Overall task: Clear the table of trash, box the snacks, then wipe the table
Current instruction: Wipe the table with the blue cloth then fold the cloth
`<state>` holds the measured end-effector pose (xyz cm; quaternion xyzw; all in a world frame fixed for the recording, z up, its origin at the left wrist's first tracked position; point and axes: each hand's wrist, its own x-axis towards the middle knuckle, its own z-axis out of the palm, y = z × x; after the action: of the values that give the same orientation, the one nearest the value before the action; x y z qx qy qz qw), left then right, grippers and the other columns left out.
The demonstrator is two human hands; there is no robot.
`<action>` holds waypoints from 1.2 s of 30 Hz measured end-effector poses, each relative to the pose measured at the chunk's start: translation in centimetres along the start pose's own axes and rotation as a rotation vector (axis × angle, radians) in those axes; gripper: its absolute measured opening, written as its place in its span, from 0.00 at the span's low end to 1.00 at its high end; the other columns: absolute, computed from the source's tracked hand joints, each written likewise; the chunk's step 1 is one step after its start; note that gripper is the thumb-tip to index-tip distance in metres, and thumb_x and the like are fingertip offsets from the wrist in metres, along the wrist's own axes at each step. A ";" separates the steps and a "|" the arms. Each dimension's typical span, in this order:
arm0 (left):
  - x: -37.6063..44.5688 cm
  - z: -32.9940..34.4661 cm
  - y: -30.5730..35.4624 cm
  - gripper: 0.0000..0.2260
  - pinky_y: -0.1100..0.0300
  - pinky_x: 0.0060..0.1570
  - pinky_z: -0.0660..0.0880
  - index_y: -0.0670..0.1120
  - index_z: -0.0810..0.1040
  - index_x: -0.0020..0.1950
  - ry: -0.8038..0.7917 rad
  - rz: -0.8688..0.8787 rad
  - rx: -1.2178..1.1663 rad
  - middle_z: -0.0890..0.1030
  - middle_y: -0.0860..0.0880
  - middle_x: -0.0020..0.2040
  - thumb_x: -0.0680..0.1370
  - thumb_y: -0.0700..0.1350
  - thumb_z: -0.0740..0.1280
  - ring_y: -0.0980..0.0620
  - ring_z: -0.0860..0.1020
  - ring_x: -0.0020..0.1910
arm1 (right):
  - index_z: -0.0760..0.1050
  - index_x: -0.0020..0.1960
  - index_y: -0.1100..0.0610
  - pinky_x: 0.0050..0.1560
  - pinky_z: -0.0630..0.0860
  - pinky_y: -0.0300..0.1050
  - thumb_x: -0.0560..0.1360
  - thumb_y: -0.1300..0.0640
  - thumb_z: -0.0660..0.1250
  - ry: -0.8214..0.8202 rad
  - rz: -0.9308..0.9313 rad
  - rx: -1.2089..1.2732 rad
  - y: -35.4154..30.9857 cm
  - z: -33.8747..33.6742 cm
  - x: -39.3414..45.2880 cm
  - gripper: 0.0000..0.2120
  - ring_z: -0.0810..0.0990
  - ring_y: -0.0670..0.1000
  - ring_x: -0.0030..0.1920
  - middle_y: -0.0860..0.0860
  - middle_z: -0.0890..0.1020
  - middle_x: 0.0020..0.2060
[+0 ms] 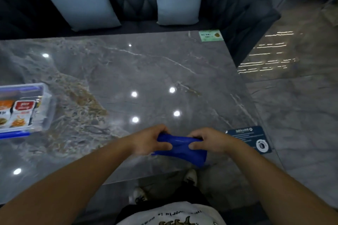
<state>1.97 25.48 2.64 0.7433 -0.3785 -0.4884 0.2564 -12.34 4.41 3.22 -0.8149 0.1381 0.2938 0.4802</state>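
At the far left of the glossy grey marble counter (146, 71) sits a clear plastic storage box with blue clips (43, 113), cut off by the frame edge, with printed snack packets (20, 113) visible inside it; the snacks look boxed, and no loose trash shows on the surface, so the step in hand is most likely the wiping. Near the front edge, the left hand (151, 139) is closed on the left end of a blue cloth (182, 147), thumb on top and fingers curled under, and the right hand (206, 140) is pinched shut on its right end, the cloth bunched between them with a loose fold hanging toward the counter. Whether that fold touches the surface cannot be told. To wipe well, the cloth should probably be folded into a flat pad rather than left bunched, so that a broad face meets the stone. Long overlapping strokes from the far edge toward the body would suit, since a polished top with bright lamp reflections is likely to show streaks. The box would want lifting or sliding aside to wipe beneath it. Further right, a dark blue printed sticker (250, 139) lies at the near corner and a pale green label (210, 35) at the far one; light passes over these seem wise, lest an edge catch.
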 end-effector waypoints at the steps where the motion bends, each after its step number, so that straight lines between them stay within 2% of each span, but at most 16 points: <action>1: 1.3 0.5 1.0 0.18 0.60 0.46 0.74 0.53 0.72 0.61 -0.004 -0.009 0.047 0.78 0.52 0.51 0.74 0.53 0.71 0.53 0.77 0.46 | 0.79 0.56 0.52 0.48 0.76 0.36 0.74 0.55 0.70 -0.012 0.001 0.014 0.8 -1.2 -0.2 0.11 0.81 0.43 0.46 0.48 0.84 0.48; 3: 4.0 1.6 3.0 0.21 0.60 0.50 0.72 0.52 0.71 0.66 -0.013 0.001 0.196 0.78 0.51 0.55 0.74 0.51 0.71 0.54 0.76 0.49 | 0.77 0.59 0.53 0.52 0.77 0.41 0.73 0.56 0.71 -0.033 0.012 0.044 2.7 -3.7 -0.7 0.14 0.82 0.47 0.49 0.50 0.84 0.51; 6: 8.3 3.0 5.4 0.16 0.61 0.45 0.69 0.51 0.75 0.63 -0.039 0.031 0.322 0.79 0.49 0.55 0.75 0.50 0.68 0.53 0.75 0.47 | 0.75 0.58 0.53 0.55 0.77 0.45 0.71 0.59 0.73 -0.057 0.038 0.025 5.9 -7.6 -1.3 0.16 0.81 0.49 0.52 0.51 0.83 0.53; 8: 10.8 3.6 6.5 0.15 0.61 0.44 0.66 0.51 0.75 0.62 -0.025 0.020 0.352 0.79 0.48 0.54 0.76 0.50 0.67 0.54 0.73 0.46 | 0.75 0.55 0.51 0.54 0.77 0.42 0.71 0.59 0.73 -0.076 0.052 -0.014 8.0 -10.2 -1.7 0.15 0.81 0.47 0.51 0.49 0.83 0.52; 11: 13.7 4.2 7.3 0.13 0.59 0.46 0.69 0.49 0.75 0.61 0.021 -0.008 0.330 0.80 0.47 0.53 0.77 0.48 0.66 0.53 0.74 0.46 | 0.76 0.53 0.48 0.47 0.76 0.38 0.71 0.56 0.72 -0.063 0.073 -0.148 10.3 -13.4 -1.5 0.11 0.81 0.45 0.47 0.45 0.83 0.48; 14: 15.9 4.3 7.9 0.12 0.56 0.49 0.71 0.47 0.76 0.60 0.110 -0.034 0.336 0.80 0.45 0.53 0.77 0.47 0.66 0.46 0.77 0.51 | 0.78 0.51 0.48 0.40 0.70 0.35 0.72 0.56 0.71 0.061 0.039 -0.267 11.8 -15.5 0.0 0.09 0.78 0.46 0.44 0.45 0.81 0.44; 17: 18.3 3.5 8.4 0.11 0.55 0.47 0.71 0.44 0.78 0.58 0.281 -0.014 0.387 0.81 0.41 0.53 0.76 0.44 0.67 0.42 0.78 0.51 | 0.79 0.52 0.55 0.39 0.64 0.39 0.71 0.58 0.70 0.240 -0.080 -0.355 12.9 -16.9 2.2 0.10 0.77 0.49 0.45 0.52 0.82 0.46; 20: 20.4 2.2 8.7 0.09 0.53 0.46 0.71 0.42 0.79 0.54 0.442 0.023 0.401 0.81 0.39 0.50 0.75 0.41 0.67 0.40 0.78 0.49 | 0.77 0.52 0.58 0.41 0.64 0.42 0.72 0.60 0.68 0.400 -0.133 -0.361 13.6 -17.8 4.2 0.09 0.77 0.54 0.45 0.56 0.81 0.46; 23: 21.8 1.3 8.6 0.09 0.52 0.46 0.70 0.41 0.79 0.53 0.563 0.062 0.463 0.81 0.38 0.48 0.74 0.40 0.68 0.39 0.78 0.47 | 0.76 0.51 0.58 0.41 0.64 0.43 0.74 0.60 0.66 0.506 -0.165 -0.383 13.8 -18.3 6.1 0.07 0.75 0.52 0.43 0.56 0.80 0.45; 26: 22.3 1.3 7.6 0.09 0.50 0.46 0.71 0.40 0.79 0.52 0.602 0.046 0.576 0.80 0.37 0.47 0.72 0.39 0.68 0.38 0.78 0.47 | 0.76 0.49 0.58 0.39 0.69 0.47 0.74 0.60 0.64 0.542 -0.224 -0.545 14.3 -17.6 7.4 0.05 0.77 0.57 0.42 0.56 0.80 0.43; 28: 21.9 2.6 6.9 0.10 0.48 0.49 0.72 0.39 0.78 0.53 0.537 0.008 0.607 0.80 0.36 0.50 0.73 0.39 0.67 0.37 0.77 0.50 | 0.75 0.50 0.59 0.42 0.74 0.52 0.74 0.60 0.62 0.482 -0.233 -0.653 15.4 -16.2 7.3 0.06 0.77 0.59 0.43 0.58 0.80 0.44; 31: 19.9 6.1 5.5 0.10 0.46 0.53 0.75 0.37 0.80 0.53 0.471 0.064 0.633 0.81 0.36 0.54 0.73 0.38 0.70 0.35 0.79 0.53 | 0.76 0.54 0.61 0.54 0.74 0.56 0.75 0.62 0.60 0.359 -0.206 -0.778 17.6 -13.2 5.8 0.10 0.78 0.61 0.53 0.60 0.80 0.54; 34: 17.6 9.6 4.0 0.14 0.40 0.57 0.75 0.36 0.81 0.56 0.499 0.116 0.647 0.79 0.36 0.60 0.71 0.36 0.73 0.36 0.78 0.59 | 0.78 0.57 0.62 0.61 0.73 0.54 0.73 0.63 0.66 0.366 -0.253 -0.857 19.4 -10.2 3.5 0.13 0.76 0.60 0.64 0.60 0.77 0.64; 36: 16.6 11.3 3.1 0.16 0.40 0.60 0.73 0.37 0.79 0.60 0.502 0.123 0.649 0.77 0.37 0.64 0.73 0.38 0.72 0.37 0.76 0.63 | 0.78 0.58 0.60 0.63 0.71 0.55 0.74 0.58 0.67 0.381 -0.265 -0.859 19.9 -8.9 2.1 0.14 0.73 0.58 0.66 0.59 0.75 0.66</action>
<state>-5.45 10.05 -8.24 0.8575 -0.4824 -0.1310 0.1218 -17.64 -13.12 -8.75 -0.9892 -0.0151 0.1062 0.1000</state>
